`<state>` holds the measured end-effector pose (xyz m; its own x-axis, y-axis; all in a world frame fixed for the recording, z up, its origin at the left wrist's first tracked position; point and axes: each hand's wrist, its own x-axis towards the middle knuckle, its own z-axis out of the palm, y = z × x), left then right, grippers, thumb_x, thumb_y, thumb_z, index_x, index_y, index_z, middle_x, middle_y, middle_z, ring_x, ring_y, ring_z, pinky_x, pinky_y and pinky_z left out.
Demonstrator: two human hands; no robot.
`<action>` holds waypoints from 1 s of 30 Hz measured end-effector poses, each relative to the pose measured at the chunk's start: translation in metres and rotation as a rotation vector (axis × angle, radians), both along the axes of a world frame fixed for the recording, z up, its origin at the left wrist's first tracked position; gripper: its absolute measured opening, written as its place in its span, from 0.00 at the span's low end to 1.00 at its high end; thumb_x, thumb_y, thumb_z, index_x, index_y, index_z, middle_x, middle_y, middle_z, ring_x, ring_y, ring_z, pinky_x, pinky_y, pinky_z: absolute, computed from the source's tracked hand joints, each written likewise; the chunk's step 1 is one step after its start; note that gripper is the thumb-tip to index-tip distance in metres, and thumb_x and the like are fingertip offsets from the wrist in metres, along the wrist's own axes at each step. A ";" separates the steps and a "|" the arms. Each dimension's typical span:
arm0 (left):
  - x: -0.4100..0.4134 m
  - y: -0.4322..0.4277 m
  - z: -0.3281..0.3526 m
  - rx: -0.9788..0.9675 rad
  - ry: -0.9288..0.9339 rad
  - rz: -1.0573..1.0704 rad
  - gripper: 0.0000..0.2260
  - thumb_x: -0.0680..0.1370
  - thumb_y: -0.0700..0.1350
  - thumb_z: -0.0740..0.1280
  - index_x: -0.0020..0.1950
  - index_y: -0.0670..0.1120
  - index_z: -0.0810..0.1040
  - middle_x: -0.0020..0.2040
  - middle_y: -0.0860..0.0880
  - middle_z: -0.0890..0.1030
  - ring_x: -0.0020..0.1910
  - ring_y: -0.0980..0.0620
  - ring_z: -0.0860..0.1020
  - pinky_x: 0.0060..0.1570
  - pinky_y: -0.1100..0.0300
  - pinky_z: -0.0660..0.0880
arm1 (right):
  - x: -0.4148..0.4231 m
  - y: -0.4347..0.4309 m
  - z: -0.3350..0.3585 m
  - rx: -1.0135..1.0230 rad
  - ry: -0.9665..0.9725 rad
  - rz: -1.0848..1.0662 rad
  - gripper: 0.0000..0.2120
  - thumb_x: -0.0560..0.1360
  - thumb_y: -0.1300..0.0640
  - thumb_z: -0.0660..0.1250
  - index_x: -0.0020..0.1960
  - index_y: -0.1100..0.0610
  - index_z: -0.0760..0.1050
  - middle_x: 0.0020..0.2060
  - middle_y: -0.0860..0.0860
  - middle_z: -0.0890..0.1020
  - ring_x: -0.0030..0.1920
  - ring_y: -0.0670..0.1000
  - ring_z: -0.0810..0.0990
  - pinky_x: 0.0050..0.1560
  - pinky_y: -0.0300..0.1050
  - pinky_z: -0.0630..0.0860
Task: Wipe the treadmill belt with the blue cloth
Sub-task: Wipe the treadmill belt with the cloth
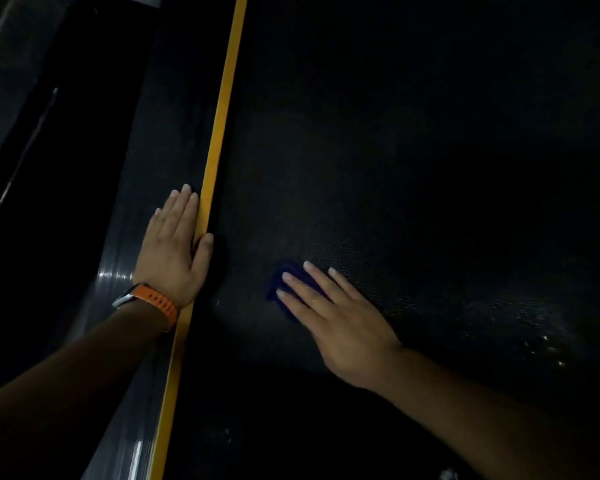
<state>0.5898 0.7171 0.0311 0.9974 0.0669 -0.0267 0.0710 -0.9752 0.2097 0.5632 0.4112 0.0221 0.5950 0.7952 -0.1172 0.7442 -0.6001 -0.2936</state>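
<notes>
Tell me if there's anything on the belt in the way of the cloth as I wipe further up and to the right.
Nothing visible. The right hand presses flat on the blue cloth, and the treadmill belt ahead of it looks bare, though dimly lit. The left hand rests off to the side on the yellow stripe.

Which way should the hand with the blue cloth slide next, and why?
Probably to the right across the treadmill belt. The right hand presses the blue cloth flat near the yellow stripe, and most of the belt lies right. The left hand braces on the side rail.
</notes>
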 end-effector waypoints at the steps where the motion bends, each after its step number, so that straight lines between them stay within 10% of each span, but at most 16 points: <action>1: 0.000 0.000 0.000 0.001 -0.001 -0.002 0.30 0.83 0.56 0.53 0.83 0.43 0.55 0.83 0.47 0.54 0.82 0.52 0.50 0.81 0.50 0.48 | 0.010 -0.001 -0.001 0.004 -0.007 0.083 0.35 0.76 0.57 0.59 0.80 0.50 0.50 0.80 0.50 0.51 0.80 0.57 0.47 0.78 0.58 0.48; 8: -0.017 -0.002 0.004 -0.057 0.016 -0.002 0.28 0.84 0.52 0.56 0.82 0.42 0.56 0.83 0.45 0.55 0.82 0.49 0.51 0.80 0.49 0.48 | 0.083 0.041 0.000 -0.005 -0.066 -0.487 0.32 0.78 0.57 0.58 0.80 0.54 0.53 0.79 0.54 0.55 0.79 0.61 0.50 0.76 0.62 0.52; 14: -0.121 -0.005 0.004 -0.040 0.040 0.102 0.28 0.83 0.50 0.55 0.82 0.42 0.58 0.83 0.46 0.56 0.83 0.49 0.52 0.80 0.45 0.52 | -0.031 0.086 0.000 0.014 0.064 0.348 0.31 0.76 0.53 0.48 0.80 0.50 0.54 0.80 0.50 0.53 0.80 0.57 0.45 0.77 0.59 0.45; 20: -0.134 -0.013 0.001 0.018 0.084 0.172 0.28 0.84 0.53 0.53 0.83 0.46 0.54 0.83 0.49 0.54 0.83 0.51 0.50 0.81 0.49 0.47 | 0.060 0.086 0.006 -0.054 0.025 -0.264 0.36 0.76 0.54 0.59 0.80 0.52 0.48 0.80 0.53 0.50 0.79 0.60 0.46 0.77 0.61 0.49; 26: -0.134 -0.012 0.000 0.032 0.073 0.165 0.28 0.83 0.52 0.53 0.82 0.44 0.57 0.83 0.46 0.57 0.83 0.48 0.52 0.79 0.42 0.52 | 0.019 0.094 0.001 -0.020 0.062 0.240 0.32 0.77 0.55 0.49 0.81 0.50 0.48 0.80 0.49 0.47 0.80 0.56 0.42 0.77 0.58 0.43; 30: -0.133 -0.012 -0.001 0.028 0.083 0.184 0.28 0.84 0.53 0.52 0.82 0.45 0.54 0.83 0.47 0.55 0.83 0.49 0.51 0.80 0.43 0.51 | 0.053 0.084 0.006 -0.031 0.090 -0.299 0.35 0.76 0.57 0.57 0.80 0.51 0.49 0.80 0.51 0.50 0.79 0.58 0.45 0.77 0.60 0.47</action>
<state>0.4569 0.7048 0.0301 0.9628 0.2493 -0.1039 0.2641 -0.9497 0.1685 0.6158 0.4955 0.0285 0.7879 0.5820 -0.2014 0.5055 -0.7979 -0.3283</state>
